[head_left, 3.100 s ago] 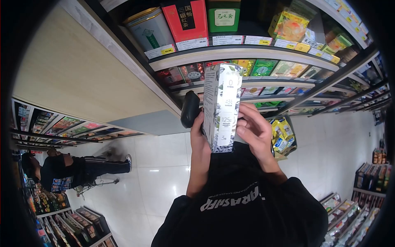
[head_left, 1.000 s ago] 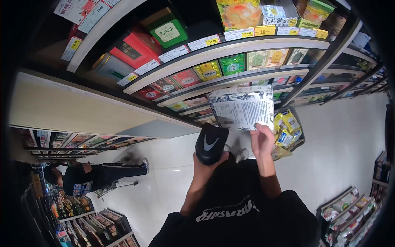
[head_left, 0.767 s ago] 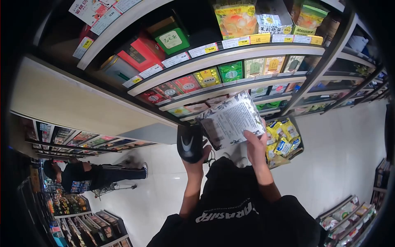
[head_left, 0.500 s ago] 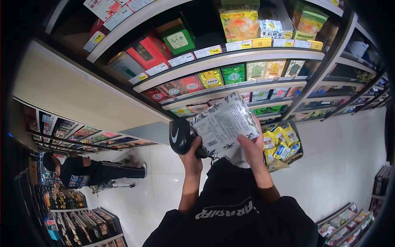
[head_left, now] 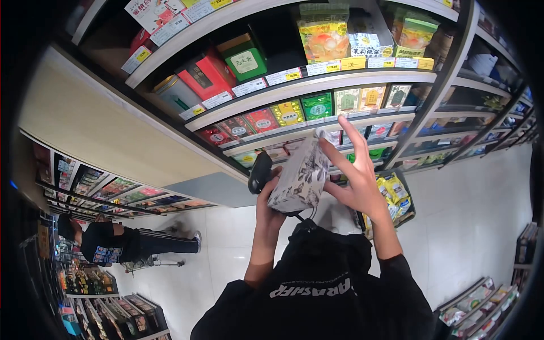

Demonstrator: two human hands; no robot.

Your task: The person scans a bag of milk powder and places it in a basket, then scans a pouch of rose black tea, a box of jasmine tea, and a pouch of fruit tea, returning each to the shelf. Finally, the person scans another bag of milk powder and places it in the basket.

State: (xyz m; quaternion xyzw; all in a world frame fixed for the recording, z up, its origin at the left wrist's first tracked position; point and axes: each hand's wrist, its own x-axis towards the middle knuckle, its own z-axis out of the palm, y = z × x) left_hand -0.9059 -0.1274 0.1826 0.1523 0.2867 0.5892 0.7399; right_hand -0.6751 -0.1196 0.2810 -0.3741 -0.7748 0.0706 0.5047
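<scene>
A white box with a dark leaf pattern (head_left: 300, 177) is tilted in front of my chest, its narrow patterned side facing up. My left hand (head_left: 270, 201) is wrapped round a black handheld scanner (head_left: 260, 172) and supports the box's left side. On the box's right, my right hand (head_left: 357, 175) has its fingers spread, with the thumb and a finger near or against the box; firm contact is hard to tell. A dark cord hangs below the box.
Shelves of packaged goods (head_left: 306, 79) with price tags curve across the front. A crate of yellow packets (head_left: 409, 209) stands on the floor at right. Another person (head_left: 119, 241) is beside a cart at left. Low display racks (head_left: 479, 309) stand at lower right.
The box has turned from its printed broad face to its patterned side. My right hand has loosened and spread its fingers. The scanner has turned and moved slightly right.
</scene>
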